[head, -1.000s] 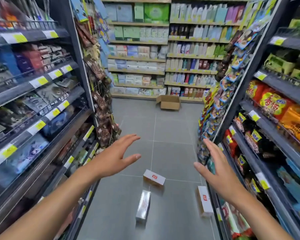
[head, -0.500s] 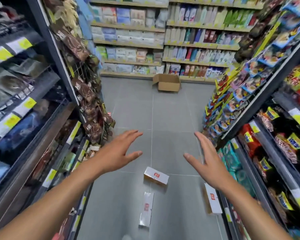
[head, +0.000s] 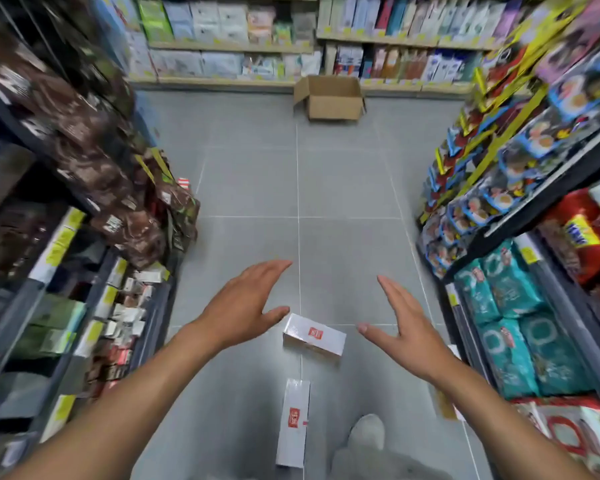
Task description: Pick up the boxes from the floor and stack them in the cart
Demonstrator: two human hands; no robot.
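Both arms have dropped lower and closed in around the nearest box since the earlier frame. Our view has also tipped down enough to bring a grey shoe (head: 368,431) into the bottom of the frame. Our left grip (head: 243,306) and right grip (head: 406,327) are both released, with fingers straight and spread and palms turned inward to face each other. We judge they are set that way to take the tilted white box (head: 314,336) from its two ends at once. That box lies flat on the grey floor (head: 343,188) at lower centre, between the grips. The left thumb is just beside its upper-left corner, though we cannot tell whether it touches. A second white box (head: 293,422) lies lengthwise below it, near the bottom edge, and a blurred third shape is partly hidden behind our right forearm. No cart is in view. An open cardboard carton (head: 329,98) sits at top centre, well apart from the grips. Nothing is lifted yet.
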